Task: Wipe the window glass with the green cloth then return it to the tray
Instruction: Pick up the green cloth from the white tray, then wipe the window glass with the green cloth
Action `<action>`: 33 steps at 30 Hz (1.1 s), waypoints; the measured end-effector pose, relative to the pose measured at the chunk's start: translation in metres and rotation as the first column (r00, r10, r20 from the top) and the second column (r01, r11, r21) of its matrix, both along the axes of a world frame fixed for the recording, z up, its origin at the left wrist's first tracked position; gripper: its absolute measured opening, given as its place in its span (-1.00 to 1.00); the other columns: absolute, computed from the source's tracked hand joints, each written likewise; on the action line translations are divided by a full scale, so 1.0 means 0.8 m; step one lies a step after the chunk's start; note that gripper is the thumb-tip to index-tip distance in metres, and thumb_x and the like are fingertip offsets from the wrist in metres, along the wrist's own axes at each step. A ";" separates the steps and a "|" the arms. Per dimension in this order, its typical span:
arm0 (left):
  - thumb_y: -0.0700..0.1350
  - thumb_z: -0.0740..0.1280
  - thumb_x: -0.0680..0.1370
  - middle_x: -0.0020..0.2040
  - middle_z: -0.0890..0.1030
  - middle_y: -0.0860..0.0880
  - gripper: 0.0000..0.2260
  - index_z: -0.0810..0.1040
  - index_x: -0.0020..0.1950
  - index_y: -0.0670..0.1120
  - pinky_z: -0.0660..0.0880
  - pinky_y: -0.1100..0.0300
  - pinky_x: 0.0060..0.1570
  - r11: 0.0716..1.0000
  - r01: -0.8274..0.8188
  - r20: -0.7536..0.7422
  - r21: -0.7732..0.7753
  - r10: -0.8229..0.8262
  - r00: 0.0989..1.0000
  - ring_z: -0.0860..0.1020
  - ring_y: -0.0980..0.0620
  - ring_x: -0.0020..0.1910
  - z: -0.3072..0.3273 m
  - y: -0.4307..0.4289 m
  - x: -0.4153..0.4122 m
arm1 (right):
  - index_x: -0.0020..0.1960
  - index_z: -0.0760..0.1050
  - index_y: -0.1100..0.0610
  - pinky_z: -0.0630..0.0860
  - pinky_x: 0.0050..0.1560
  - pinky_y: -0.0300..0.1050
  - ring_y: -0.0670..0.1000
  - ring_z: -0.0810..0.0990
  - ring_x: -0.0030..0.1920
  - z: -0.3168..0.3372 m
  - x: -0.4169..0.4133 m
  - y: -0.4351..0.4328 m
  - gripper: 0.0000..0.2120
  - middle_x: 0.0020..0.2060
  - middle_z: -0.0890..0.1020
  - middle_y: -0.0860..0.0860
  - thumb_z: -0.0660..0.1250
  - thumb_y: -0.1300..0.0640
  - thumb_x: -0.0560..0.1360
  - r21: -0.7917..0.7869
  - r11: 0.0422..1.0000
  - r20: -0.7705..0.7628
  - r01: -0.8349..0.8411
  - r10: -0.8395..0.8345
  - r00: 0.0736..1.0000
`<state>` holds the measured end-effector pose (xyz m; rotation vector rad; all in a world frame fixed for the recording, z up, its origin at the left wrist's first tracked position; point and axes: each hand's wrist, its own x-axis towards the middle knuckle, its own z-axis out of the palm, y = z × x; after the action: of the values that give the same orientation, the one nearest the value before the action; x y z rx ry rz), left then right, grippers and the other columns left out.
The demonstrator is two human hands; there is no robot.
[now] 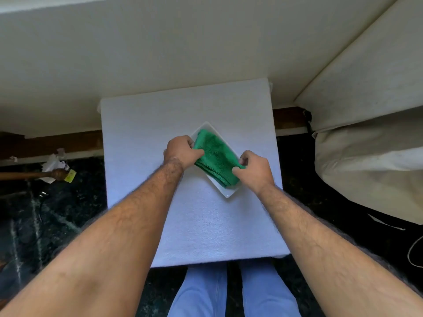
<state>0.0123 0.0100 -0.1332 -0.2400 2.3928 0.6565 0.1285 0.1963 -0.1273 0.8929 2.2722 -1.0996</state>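
A folded green cloth [215,154] lies in a white rectangular tray [229,193] set diagonally on a small table covered with a white towel [183,225]. My left hand [180,152] pinches the cloth's left edge between thumb and fingers. At the cloth's right edge, my right hand [254,171] grips the fabric the same way. Both hands rest low over the tray. No window glass is in view.
A cream wall [160,53] rises behind the table. A pale covered piece of furniture [366,145] stands at the right. On the dark floor at the left lie a wooden handle [29,175], crumpled paper and a yellow tag. My legs show below the table's near edge.
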 end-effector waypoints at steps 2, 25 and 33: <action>-0.18 0.49 0.43 -0.17 0.52 0.05 -0.81 0.49 -0.19 0.00 0.45 0.22 -0.24 0.985 -0.100 0.027 0.140 0.098 0.995 0.49 0.00 -0.14 0.015 -0.011 0.004 | -0.01 0.50 0.06 0.41 -0.27 -0.22 -0.06 0.51 -0.17 0.017 -0.002 0.003 -0.80 -0.13 0.56 -0.05 0.47 0.26 0.49 -0.073 0.993 -0.013 0.093 -0.094 0.995; -0.38 0.54 0.45 -0.11 0.71 -0.17 -0.83 0.64 -0.04 -0.21 0.70 0.27 -0.24 0.732 -0.062 -0.086 0.678 0.163 0.983 0.70 0.00 -0.21 0.477 0.000 -0.088 | 0.11 0.79 0.15 0.69 -0.15 -0.38 -0.06 0.75 -0.09 0.454 -0.107 0.104 -0.78 -0.24 0.74 -0.12 0.57 0.33 0.49 -0.084 0.996 -0.411 0.019 -0.052 0.910; -0.35 0.63 0.35 -0.05 0.74 -0.16 -0.75 0.67 -0.04 -0.26 0.74 0.12 -0.12 0.698 0.046 -0.330 0.714 0.279 0.902 0.75 -0.09 -0.08 0.668 0.004 -0.137 | 0.19 0.74 0.25 0.73 0.20 0.04 0.11 0.78 0.11 0.634 -0.152 0.114 -0.75 -0.03 0.77 0.08 0.53 0.37 0.52 -0.114 0.993 -0.600 -0.028 -0.046 0.798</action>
<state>-0.0970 0.0136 0.4015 0.0995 2.2959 1.7979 0.0065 0.2871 0.3803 0.5463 2.6532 -1.6973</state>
